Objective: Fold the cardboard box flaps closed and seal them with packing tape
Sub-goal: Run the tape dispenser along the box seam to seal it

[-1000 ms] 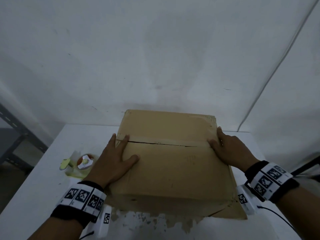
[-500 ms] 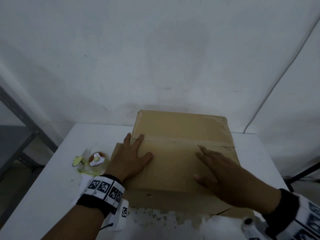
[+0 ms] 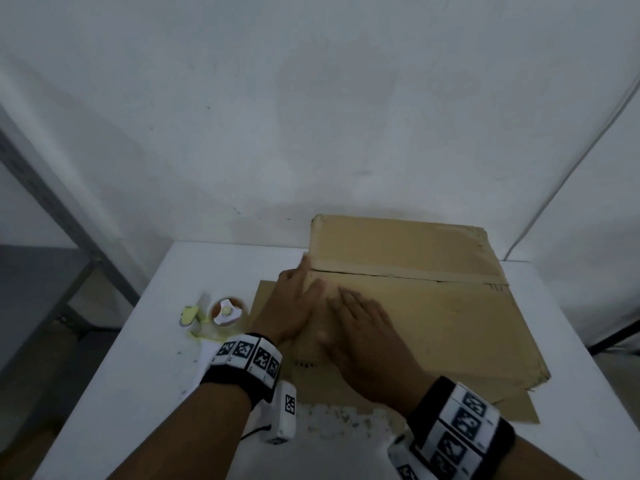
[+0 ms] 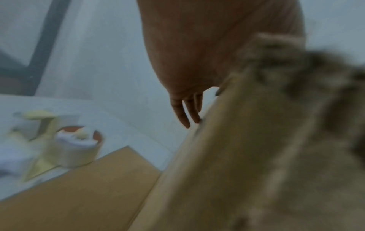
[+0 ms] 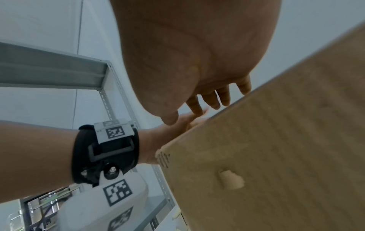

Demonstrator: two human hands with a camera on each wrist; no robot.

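The brown cardboard box (image 3: 433, 292) lies on the white table (image 3: 138, 358) with its two top flaps folded down and meeting at a thin seam. My left hand (image 3: 294, 306) rests flat on the box's left end, fingers straight and reaching the seam. Beside it my right hand (image 3: 360, 330) lies flat on the near flap, fingers spread. A tape dispenser (image 3: 221, 313) with a roll of packing tape stands on the table just left of the box, also blurred in the left wrist view as the dispenser (image 4: 65, 146). The box's edge (image 5: 256, 140) fills the right wrist view.
A flat cardboard sheet (image 3: 263, 299) pokes out from under the box on the left. Torn paper scraps (image 3: 332, 417) litter the table's near edge. A grey metal shelf frame (image 3: 52, 209) stands at the left, and a white wall rises close behind the box.
My right hand has slid from the box's right end across the near flap to sit beside the left hand. The left hand has stayed at the left end.
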